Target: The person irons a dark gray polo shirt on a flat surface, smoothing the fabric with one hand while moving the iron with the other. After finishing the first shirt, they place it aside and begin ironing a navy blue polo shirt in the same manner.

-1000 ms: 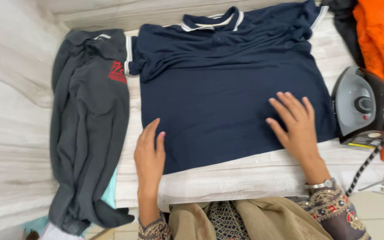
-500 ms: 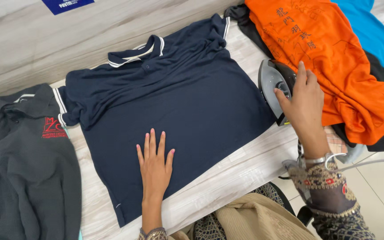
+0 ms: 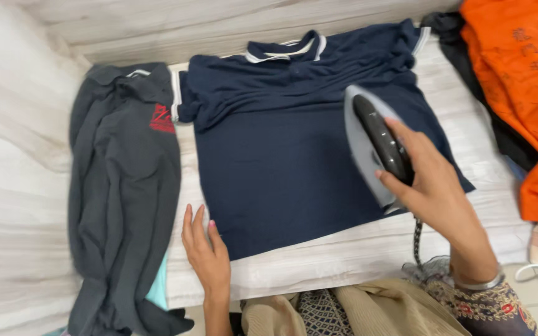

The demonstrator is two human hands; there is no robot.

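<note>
**Iron held over a navy polo shirt on a padded board**

Fingers of the right hand [image 3: 434, 186] are wrapped around the dark handle of a grey electric iron [image 3: 375, 146], thumb on the near side, so the grip is closed firmly on it. The iron is angled with its pointed nose away from the person; whether the soleplate is pressed to the cloth or just above it cannot be told. Its cord [image 3: 416, 239] is seen trailing down from the heel towards the person's lap, out of the iron's way.

The left hand [image 3: 205, 249] is laid flat, fingers extended and released, at the lower left corner of the navy polo shirt [image 3: 281, 149] — apparently so that the fabric is kept taut and stopped from sliding. The hand is kept well apart from the iron.

The shirt is spread front-up in the middle of the white padded board [image 3: 344, 255], its white-trimmed collar at the far edge, with creases gathered across the chest and sleeves.

Further out, a dark grey shirt with a red emblem [image 3: 126, 180] is draped over the board's left end, and an orange garment [image 3: 524, 81] is heaped at the right — both are kept off the working area.
</note>
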